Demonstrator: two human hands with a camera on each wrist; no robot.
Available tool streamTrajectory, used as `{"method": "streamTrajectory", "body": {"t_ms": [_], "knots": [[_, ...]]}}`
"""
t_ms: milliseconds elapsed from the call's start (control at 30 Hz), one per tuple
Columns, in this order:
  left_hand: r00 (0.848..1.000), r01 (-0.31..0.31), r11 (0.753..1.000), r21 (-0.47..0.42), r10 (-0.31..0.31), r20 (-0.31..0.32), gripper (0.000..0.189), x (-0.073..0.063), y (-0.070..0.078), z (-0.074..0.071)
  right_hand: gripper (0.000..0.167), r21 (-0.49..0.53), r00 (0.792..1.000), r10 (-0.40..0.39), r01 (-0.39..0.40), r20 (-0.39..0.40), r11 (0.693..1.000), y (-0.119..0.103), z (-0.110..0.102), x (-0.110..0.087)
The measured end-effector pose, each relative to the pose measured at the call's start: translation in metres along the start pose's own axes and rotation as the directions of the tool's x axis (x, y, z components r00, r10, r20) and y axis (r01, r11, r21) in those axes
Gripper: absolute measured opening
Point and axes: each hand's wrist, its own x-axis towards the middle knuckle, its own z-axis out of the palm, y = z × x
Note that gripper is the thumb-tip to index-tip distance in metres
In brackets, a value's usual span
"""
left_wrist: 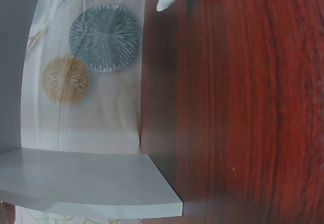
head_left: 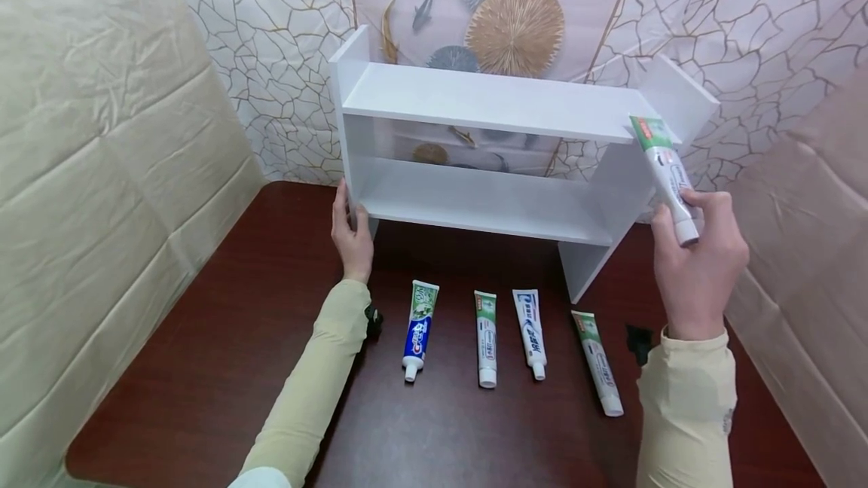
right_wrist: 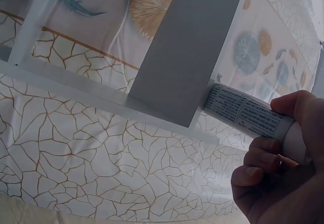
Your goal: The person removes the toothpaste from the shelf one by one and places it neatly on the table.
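Note:
A white two-tier shelf (head_left: 484, 100) stands at the back of the table. My left hand (head_left: 353, 243) holds its left side panel near the bottom, fingers along the outer face and thumb at the front edge. In my right hand (head_left: 705, 254) is a green-and-white toothpaste tube (head_left: 667, 168), pinched near its white cap. The tube's green end overlaps the upper board's right end in the head view. In the right wrist view, the printed back of the toothpaste tube (right_wrist: 243, 112) shows beside the shelf board (right_wrist: 187, 57), with thumb and fingers around the cap end.
On the dark red-brown table (head_left: 434, 435) lie a blue-and-green toothpaste tube (head_left: 419, 326), a green-and-white tube (head_left: 486, 337), a white-and-blue tube (head_left: 531, 331) and another green-and-white tube (head_left: 598, 364). Patterned cloth (head_left: 285, 36) hangs behind the shelf; beige padded walls (head_left: 102, 172) flank the table.

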Motion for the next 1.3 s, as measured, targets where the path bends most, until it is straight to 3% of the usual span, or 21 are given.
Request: {"method": "streamTrajectory", "body": {"t_ms": [267,500,600,767,1000,1300], "knots": [[1.000,0.004,1.000,0.004,-0.004,-0.004,0.046,0.000,0.002,0.000,0.029,0.011,0.999,-0.026,0.026,-0.023,1.000,0.003,-0.012,-0.012],[1.000,0.002,1.000,0.010,-0.001,-0.020,0.048,0.003,-0.029,0.004,0.032,0.040,0.998,0.012,-0.010,-0.054,0.999,0.011,-0.022,-0.025],[1.000,0.019,1.000,0.007,-0.019,-0.013,0.048,0.001,-0.017,0.004,0.030,0.060,0.996,0.062,-0.057,-0.070,0.997,0.016,-0.029,-0.032],[1.000,-0.008,1.000,0.005,0.008,-0.012,0.046,-0.001,0.002,0.001,0.032,0.078,0.992,0.116,-0.113,-0.045,0.991,0.027,-0.035,-0.042],[1.000,-0.003,1.000,-0.006,0.003,-0.011,0.045,-0.001,0.001,0.001,0.032,0.057,0.980,0.196,-0.195,-0.018,0.979,0.040,-0.039,-0.055],[1.000,0.002,1.000,-0.010,-0.002,-0.006,0.045,-0.001,0.001,0.001,0.031,0.002,0.973,0.229,-0.229,-0.015,0.973,0.053,-0.045,-0.069]]}}
